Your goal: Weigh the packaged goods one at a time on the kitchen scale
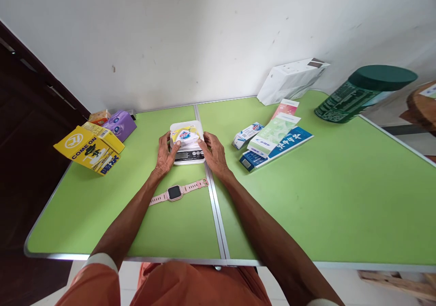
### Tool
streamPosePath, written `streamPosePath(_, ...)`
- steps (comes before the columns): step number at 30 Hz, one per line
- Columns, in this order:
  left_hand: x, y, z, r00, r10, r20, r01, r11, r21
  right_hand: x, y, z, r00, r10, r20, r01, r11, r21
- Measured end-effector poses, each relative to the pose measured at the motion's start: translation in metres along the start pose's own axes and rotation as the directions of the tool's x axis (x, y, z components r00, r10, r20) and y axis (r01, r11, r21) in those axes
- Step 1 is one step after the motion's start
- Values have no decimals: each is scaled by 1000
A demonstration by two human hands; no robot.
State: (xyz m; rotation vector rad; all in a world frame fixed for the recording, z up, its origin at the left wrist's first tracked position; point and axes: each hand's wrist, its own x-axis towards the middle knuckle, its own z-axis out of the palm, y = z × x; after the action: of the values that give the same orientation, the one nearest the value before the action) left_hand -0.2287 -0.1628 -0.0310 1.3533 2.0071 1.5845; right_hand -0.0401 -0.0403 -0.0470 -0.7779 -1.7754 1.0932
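Observation:
A small white kitchen scale (189, 156) with a dark display sits on the green table (306, 197) near the centre seam. A white and yellow soap packet (185, 136) lies on its platform. My left hand (165, 154) rests against the scale's left side, fingers curled, with the thumb touching the packet. My right hand (214, 153) presses against the scale's right side, fingers together. A pink smartwatch (178, 192) lies flat on the table just in front of the scale, between my forearms.
Yellow box (89, 150), purple box (120, 124) and small orange box (99, 116) sit at the left. Blue, green and pink flat packets (276, 139) lie right of the scale. A white box (291, 80) leans on the wall; a green canister (361, 93) lies far right.

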Motion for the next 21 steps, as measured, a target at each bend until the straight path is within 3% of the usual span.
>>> streamPosePath(12,1,2,0,999,48,1,-48,998,32,0,2,-1,999,-20,28,21,999,-24)
streamPosePath(21,1,4,0,1000,2,0,-2,1000,31,-3,-8,1,988,-129,83,144,967,-210)
